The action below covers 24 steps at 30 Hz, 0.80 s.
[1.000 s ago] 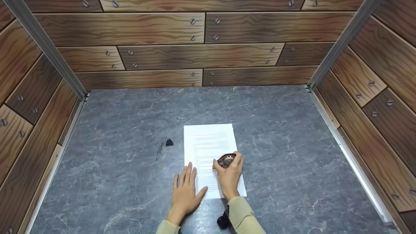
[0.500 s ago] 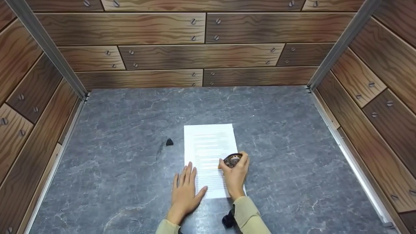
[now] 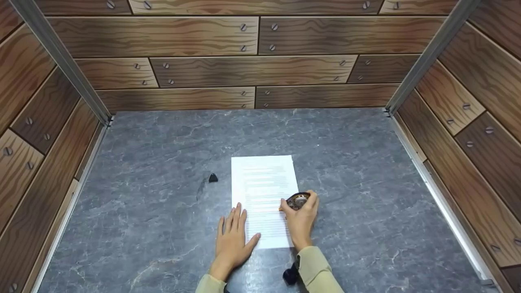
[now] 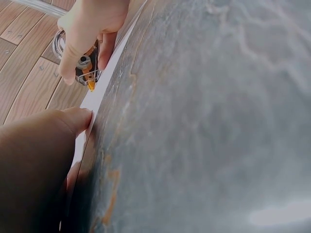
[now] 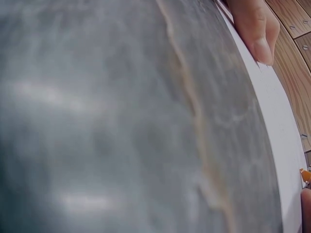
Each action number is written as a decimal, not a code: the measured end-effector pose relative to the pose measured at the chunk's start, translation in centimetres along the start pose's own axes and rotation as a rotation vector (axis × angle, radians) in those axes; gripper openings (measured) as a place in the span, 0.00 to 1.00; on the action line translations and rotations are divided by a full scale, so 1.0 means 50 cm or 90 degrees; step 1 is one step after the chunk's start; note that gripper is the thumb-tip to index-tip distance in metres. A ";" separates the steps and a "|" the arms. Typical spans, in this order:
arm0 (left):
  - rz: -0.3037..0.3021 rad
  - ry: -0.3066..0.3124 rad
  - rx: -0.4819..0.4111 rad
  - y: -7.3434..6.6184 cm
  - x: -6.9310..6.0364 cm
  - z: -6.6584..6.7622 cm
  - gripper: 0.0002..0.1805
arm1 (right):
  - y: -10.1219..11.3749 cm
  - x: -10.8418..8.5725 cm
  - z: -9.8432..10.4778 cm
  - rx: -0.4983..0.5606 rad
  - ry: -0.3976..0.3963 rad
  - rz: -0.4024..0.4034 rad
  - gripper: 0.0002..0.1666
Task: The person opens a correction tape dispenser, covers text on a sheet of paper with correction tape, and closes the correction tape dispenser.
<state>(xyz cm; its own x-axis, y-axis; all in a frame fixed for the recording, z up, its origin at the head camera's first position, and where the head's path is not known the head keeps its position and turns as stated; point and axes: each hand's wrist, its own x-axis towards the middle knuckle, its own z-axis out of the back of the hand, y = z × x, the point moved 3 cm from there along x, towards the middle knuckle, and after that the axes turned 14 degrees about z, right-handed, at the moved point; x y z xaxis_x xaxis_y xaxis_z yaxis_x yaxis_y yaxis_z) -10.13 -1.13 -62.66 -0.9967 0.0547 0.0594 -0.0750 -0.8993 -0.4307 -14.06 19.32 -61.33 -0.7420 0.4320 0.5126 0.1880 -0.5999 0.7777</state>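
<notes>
A printed sheet of white paper (image 3: 264, 179) lies on the grey marbled table. My left hand (image 3: 233, 243) rests flat on its lower left edge, fingers straight and thumb spread over the page. My right hand (image 3: 302, 223) pinches a correction tape dispenser (image 3: 298, 200) between thumb and fingers, near the sheet's right edge. In the left wrist view the dispenser's orange tip (image 4: 91, 82) points down at the paper; its see-through body is partly hidden by the fingers. The right wrist view catches my left thumb (image 5: 261, 46) on the paper and a sliver of the orange tip (image 5: 305, 175).
Left of the sheet lies a small black triangular cap (image 3: 213, 178). A dark scribble-like mark (image 3: 201, 189) is beside it on the tabletop (image 3: 154, 162). Wood-patterned panels (image 3: 203, 71) wall the table at the back and both sides. A black device (image 3: 290, 276) sits at my right wrist.
My right hand has slid rightward across the page with the correction tape dispenser, toward the sheet's right edge. My left hand stays in place on the paper.
</notes>
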 end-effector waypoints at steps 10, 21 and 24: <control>-0.004 -0.012 -0.005 0.001 -0.001 0.000 0.43 | -0.008 0.008 0.011 -0.002 -0.010 -0.012 0.43; -0.013 -0.028 -0.008 0.000 -0.004 -0.003 0.43 | -0.016 0.009 0.019 0.005 0.002 -0.029 0.43; -0.011 -0.019 -0.010 0.000 -0.001 -0.003 0.43 | -0.018 0.011 0.020 0.006 -0.004 -0.030 0.43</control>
<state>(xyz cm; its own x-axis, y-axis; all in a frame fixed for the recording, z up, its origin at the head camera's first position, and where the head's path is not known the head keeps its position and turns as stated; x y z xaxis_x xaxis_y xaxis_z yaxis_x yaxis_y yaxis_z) -10.07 -1.10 -62.80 -0.9939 0.0575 0.0937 -0.0934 -0.8914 -0.4435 -14.00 20.74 -61.38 -0.7462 0.4633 0.4781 0.1593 -0.5730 0.8039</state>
